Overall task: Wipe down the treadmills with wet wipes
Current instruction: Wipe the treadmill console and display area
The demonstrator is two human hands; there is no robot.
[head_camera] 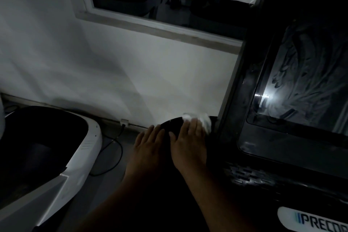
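Head view in dim light, our left hand (148, 144) lay flat and spread on the dark curved cover (170, 125) of the treadmill (254, 179), our right hand (188, 137) pressed straight-fingered onto a white wet wipe (205, 121) on that cover, just beside the console (232, 90) with its smeared screen (305, 81)

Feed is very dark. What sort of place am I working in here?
Probably a gym or fitness room, dimly lit. A treadmill console screen shows wipe streaks, a Precor badge sits below it, and a white-shelled machine stands on the left by the wall.
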